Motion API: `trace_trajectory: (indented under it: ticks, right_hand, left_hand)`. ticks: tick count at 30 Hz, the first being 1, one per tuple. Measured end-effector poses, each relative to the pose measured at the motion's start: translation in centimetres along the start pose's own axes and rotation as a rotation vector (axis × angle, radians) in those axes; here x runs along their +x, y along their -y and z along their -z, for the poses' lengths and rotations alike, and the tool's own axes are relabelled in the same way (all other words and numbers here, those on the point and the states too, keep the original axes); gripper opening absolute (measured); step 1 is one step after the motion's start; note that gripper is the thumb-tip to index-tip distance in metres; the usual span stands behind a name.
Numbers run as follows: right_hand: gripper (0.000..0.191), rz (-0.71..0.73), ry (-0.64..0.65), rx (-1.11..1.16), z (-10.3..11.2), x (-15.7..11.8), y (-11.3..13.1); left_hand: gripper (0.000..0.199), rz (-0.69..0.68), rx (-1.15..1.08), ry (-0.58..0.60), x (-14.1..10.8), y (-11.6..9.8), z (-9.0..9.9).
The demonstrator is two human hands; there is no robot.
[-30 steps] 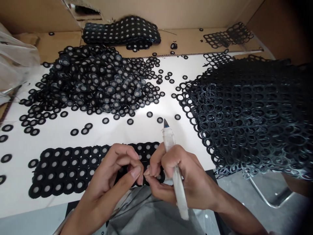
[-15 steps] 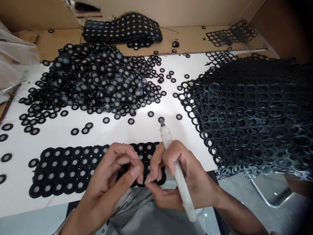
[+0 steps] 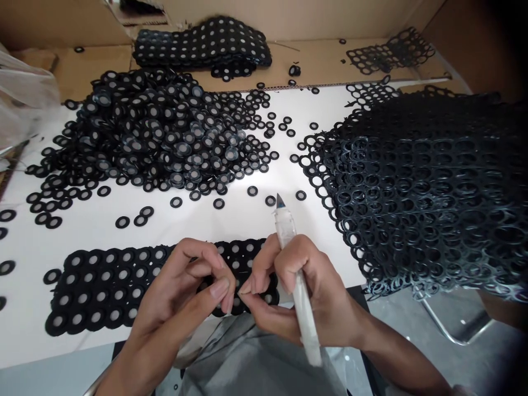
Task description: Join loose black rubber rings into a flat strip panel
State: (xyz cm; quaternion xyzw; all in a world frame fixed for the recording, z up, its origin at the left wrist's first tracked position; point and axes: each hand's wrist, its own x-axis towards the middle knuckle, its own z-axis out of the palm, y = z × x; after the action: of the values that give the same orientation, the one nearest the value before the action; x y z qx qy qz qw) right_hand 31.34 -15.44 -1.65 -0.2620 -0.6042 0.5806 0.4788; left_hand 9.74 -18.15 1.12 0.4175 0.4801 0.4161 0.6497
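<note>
Left hand [image 3: 187, 291]: fingers curled toward thumb, grip unclear.
Right hand [image 3: 307, 280]: bent inward, clamped around white tool [image 3: 304, 313].
Long axis: tip away, leaning left.
Black sheet [image 3: 97, 289]: on table [image 3: 317, 242] beneath hands, running left-right.

So the ring pile [image 3: 165, 126]'s on the table [image 3: 206, 223] behind the disc sheet [image 3: 103, 287], mesh stack [image 3: 429, 187] off right.

Translucent plastic [image 3: 27, 104] near brown cardboard [image 3: 297, 22]

black grey-dotted sheet [image 3: 101, 290] | flat on white table [image 3: 198, 220] | white pen-shaped tool [image 3: 305, 316] | tilted, dark tip forward
</note>
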Motion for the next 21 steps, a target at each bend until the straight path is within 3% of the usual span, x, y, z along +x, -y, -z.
trace_trajectory:
  ticks: [14,21]
  right_hand:
    - [0.046,0.027,0.026,0.050,-0.1,-0.3,-0.5]
    - [0.048,0.053,0.017,-0.010,0.2,-0.2,-0.2]
  left_hand:
    - [0.018,0.086,-0.017,-0.075,-0.1,-0.5,-0.7]
    - [0.006,0.007,0.046,0.025,0.2,0.3,0.6]
